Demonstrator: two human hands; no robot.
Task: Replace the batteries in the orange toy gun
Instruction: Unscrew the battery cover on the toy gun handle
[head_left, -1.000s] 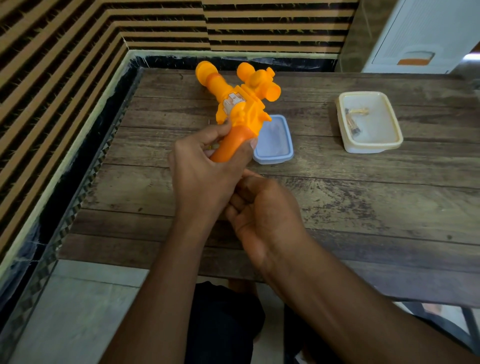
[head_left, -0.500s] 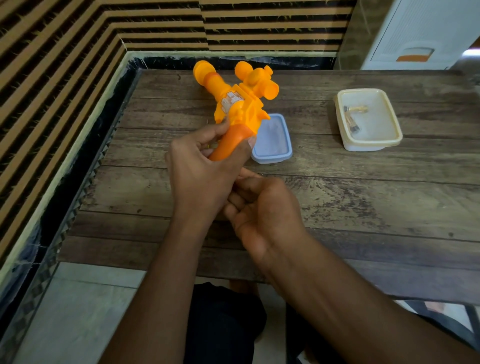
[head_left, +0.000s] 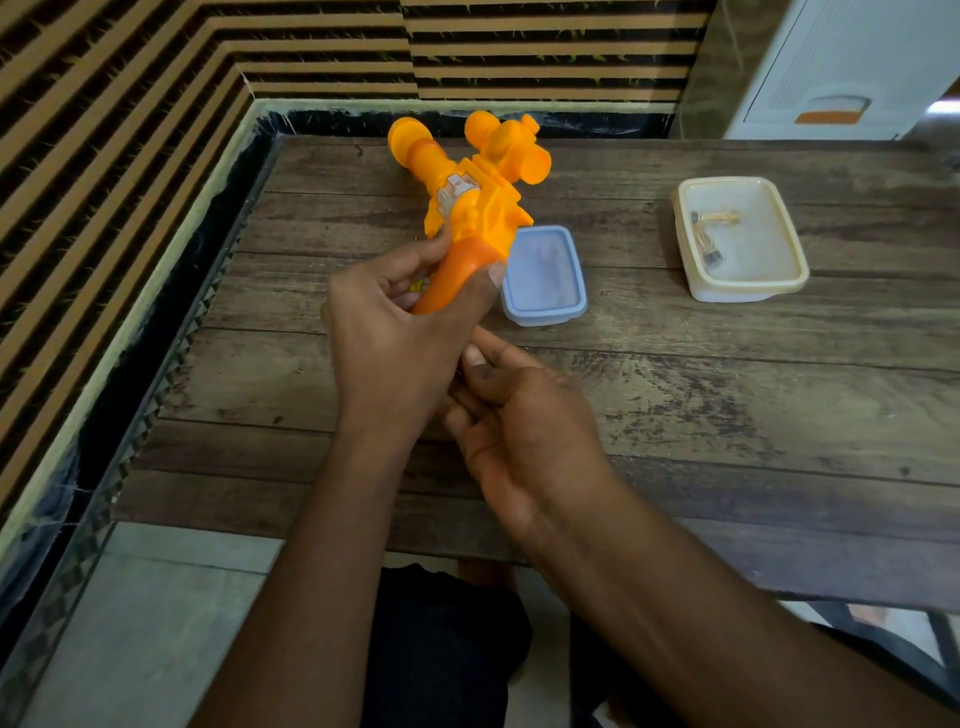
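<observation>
Gripping one gun (head_left: 470, 208), left hand (head_left: 395, 353); two tubs (head_left: 545, 318) (head_left: 737, 293), perhaps two batteries (head_left: 709, 244).

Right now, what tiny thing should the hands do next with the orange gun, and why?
Probably the right hand should work the handle's bottom end open. The left hand grips the orange toy gun by its handle, the right fingers sit just below, and batteries lie in the cream tray.

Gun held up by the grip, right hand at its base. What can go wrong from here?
1. The right hand is at the grip's base, its fingertips hidden behind the left hand; a loosened part could fall unseen onto the table.
2. The toy gun is held tilted, close by the blue container; a slip may knock it.
</observation>
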